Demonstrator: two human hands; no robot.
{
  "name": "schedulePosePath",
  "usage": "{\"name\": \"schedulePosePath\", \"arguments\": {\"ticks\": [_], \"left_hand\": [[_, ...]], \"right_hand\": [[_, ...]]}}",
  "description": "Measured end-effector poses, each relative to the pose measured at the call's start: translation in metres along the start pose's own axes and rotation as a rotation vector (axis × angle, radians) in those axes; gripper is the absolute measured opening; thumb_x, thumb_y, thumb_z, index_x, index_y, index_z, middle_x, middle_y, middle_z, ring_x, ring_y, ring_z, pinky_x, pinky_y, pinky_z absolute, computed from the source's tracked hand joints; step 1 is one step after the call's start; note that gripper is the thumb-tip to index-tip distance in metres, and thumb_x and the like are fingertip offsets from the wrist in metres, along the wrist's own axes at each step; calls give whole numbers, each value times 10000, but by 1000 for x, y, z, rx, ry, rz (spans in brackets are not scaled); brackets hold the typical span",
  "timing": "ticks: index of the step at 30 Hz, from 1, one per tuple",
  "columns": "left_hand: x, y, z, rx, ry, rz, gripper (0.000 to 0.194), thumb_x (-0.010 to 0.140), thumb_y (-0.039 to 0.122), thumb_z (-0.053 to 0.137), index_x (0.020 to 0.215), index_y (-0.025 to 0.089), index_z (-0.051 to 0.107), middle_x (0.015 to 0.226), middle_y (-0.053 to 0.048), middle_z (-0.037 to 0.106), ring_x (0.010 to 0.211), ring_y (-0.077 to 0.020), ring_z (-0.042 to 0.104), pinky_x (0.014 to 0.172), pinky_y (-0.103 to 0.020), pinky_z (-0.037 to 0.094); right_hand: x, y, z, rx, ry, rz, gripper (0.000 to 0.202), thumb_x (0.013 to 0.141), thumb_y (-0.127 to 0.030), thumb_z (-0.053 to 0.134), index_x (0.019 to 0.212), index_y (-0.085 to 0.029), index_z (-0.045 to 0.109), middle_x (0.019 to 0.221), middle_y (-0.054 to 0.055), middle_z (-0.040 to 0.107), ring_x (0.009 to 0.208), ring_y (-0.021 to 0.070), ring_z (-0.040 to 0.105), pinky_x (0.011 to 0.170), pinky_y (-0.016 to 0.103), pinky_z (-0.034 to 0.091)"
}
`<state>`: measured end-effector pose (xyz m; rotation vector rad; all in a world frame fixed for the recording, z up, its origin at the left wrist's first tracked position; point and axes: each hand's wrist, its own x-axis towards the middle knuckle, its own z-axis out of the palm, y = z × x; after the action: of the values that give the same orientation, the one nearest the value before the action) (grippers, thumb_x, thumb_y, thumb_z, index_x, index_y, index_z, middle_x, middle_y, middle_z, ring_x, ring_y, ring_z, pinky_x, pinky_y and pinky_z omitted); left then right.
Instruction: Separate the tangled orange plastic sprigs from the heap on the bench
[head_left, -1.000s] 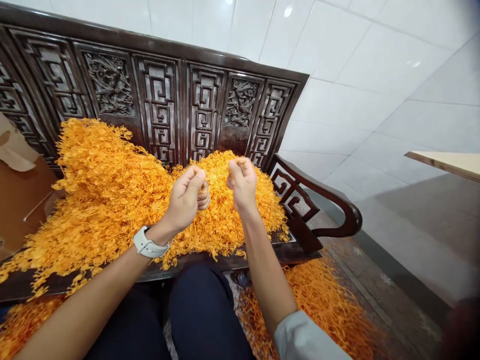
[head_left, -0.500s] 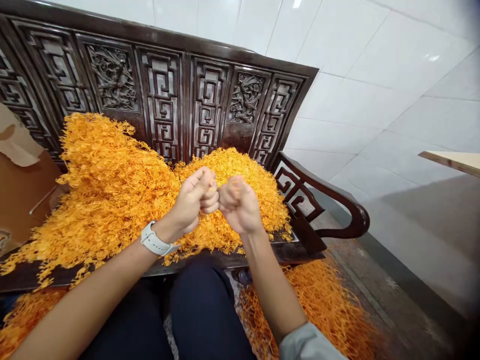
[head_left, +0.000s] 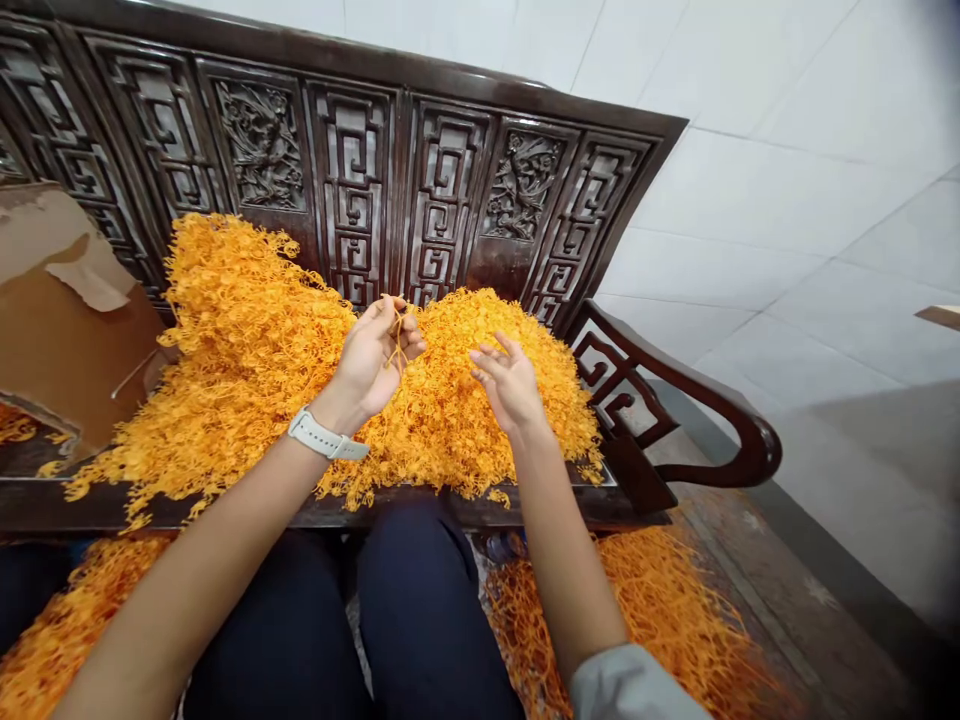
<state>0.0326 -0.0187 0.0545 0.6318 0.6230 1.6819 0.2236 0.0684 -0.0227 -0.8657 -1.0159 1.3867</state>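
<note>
My left hand (head_left: pixel 375 355), with a pale watch band (head_left: pixel 322 436) on its wrist, pinches a thin orange branched strand (head_left: pixel 398 335) between thumb and fingers. The strand hangs down across the palm. To its right, my right hand (head_left: pixel 510 385) is open and holds nothing visible, its fingers apart. Behind and below both hands, a large heap of small curly orange pieces (head_left: pixel 247 350) covers the seat of a dark carved wooden bench (head_left: pixel 352 190). What the pieces are made of, I cannot tell.
A torn cardboard box (head_left: pixel 75 330) stands at the left on the bench. The curved armrest (head_left: pixel 705 400) bounds the right side. Longer orange strands (head_left: pixel 667 600) lie piled on the floor below. A board edge (head_left: pixel 937 316) juts in at the far right.
My hands were closed fists touching each other; now they are apart. The right hand has opened and moved right. The strand now shows in my left hand. The view has shifted left.
</note>
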Motion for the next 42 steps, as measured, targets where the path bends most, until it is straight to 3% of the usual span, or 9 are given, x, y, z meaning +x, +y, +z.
{"name": "schedulePosePath", "arguments": {"ticks": [2, 6, 14, 20, 25, 30, 33, 39, 42], "left_hand": [[1, -2, -1, -17, -9, -25, 193, 1094, 295, 619, 929, 194, 610, 717, 35, 630, 602, -78, 619, 637, -206, 549], [2, -7, -2, -37, -33, -21, 203, 1103, 288, 599, 926, 191, 617, 721, 36, 623, 600, -71, 612, 638, -200, 545], [-4, -13, 3, -80, -107, -68, 265, 1143, 223, 472, 931, 163, 619, 702, 20, 615, 582, -83, 618, 620, -212, 566], [-8, -4, 12, -157, -75, -53, 275, 1141, 234, 496, 906, 169, 623, 683, 27, 598, 570, -67, 602, 611, -180, 548], [-5, -12, 9, -45, -48, -35, 203, 1087, 309, 638, 928, 183, 635, 765, 17, 654, 652, -71, 647, 707, -197, 577], [-4, -24, 1, 293, -75, 27, 340, 980, 509, 766, 980, 173, 714, 957, -72, 722, 813, -134, 690, 737, -250, 560], [-7, -29, 1, 493, -187, 75, 242, 885, 342, 893, 876, 162, 731, 843, -48, 681, 735, -113, 625, 696, -237, 503], [-16, -33, 7, 409, -147, 78, 237, 792, -10, 762, 702, 166, 630, 689, 15, 608, 541, -68, 528, 533, -209, 414], [-5, -26, -1, 292, -44, -8, 259, 725, -96, 593, 716, 162, 611, 721, 16, 613, 542, -57, 543, 522, -182, 441]], "right_hand": [[1, 17, -1, -87, 56, -152, 809, 636, -297, 975, 1356, -230, 613, 1084, 30, 664, 1012, 174, 677, 971, 357, 581], [2, 34, -2, -292, 139, -423, 509, 737, -326, 883, 1203, -202, 719, 890, -2, 674, 863, 167, 653, 963, 408, 574], [-33, 4, 16, -8, -208, -330, 445, 675, -361, 1005, 1065, -268, 811, 791, -29, 724, 708, 120, 652, 705, 300, 584], [-50, 6, 28, -75, -226, -348, 329, 951, -561, 771, 1008, -238, 794, 790, 12, 762, 675, 130, 680, 694, 315, 597], [-58, 7, 33, -228, -377, -323, 329, 944, -551, 771, 904, -226, 744, 748, -7, 706, 623, 113, 614, 625, 296, 527], [-61, -3, 35, -252, -175, -424, 233, 964, -443, 752, 880, -235, 690, 720, -24, 643, 629, 119, 564, 623, 307, 469], [-61, -10, 33, -264, -113, -467, 213, 992, -401, 715, 867, -235, 666, 725, -26, 601, 630, 117, 514, 616, 305, 422], [-74, -18, 27, -224, -338, -504, 239, 1023, -422, 697, 869, -248, 643, 742, -20, 588, 678, 131, 541, 668, 308, 459], [-100, -23, 10, -130, -680, -531, 320, 1039, -480, 641, 798, -270, 652, 685, -10, 599, 644, 140, 568, 661, 330, 501]]}}
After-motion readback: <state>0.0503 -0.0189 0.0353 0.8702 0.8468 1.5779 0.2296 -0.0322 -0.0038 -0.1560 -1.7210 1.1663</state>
